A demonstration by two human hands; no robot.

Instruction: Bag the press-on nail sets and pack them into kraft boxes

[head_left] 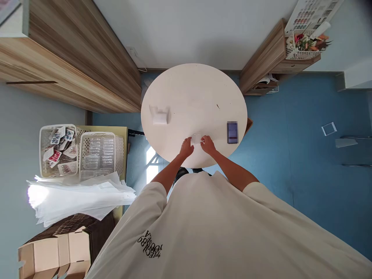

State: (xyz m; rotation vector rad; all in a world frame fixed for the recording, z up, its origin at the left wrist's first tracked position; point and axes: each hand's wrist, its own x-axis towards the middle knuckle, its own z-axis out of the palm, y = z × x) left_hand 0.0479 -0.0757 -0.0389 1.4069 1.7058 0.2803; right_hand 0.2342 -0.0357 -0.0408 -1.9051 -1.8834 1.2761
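A small, translucent, roughly rectangular piece lies between my hands near the front edge of the round white table. My left hand has its fingers curled at the left side of this piece. On the opposite side, my right hand grips its edge with bent fingers. What the piece is exactly is too small to tell. Farther left on the tabletop rests a small white block-shaped item, with something see-through or its shadow behind it. A dark, phone-like device lies to the right.
At the left, a side table bears a white basket of small packets, another basket with clear plastic boxes and a stack of white sheets. Cardboard boxes stand below. Wooden cabinets flank the wall.
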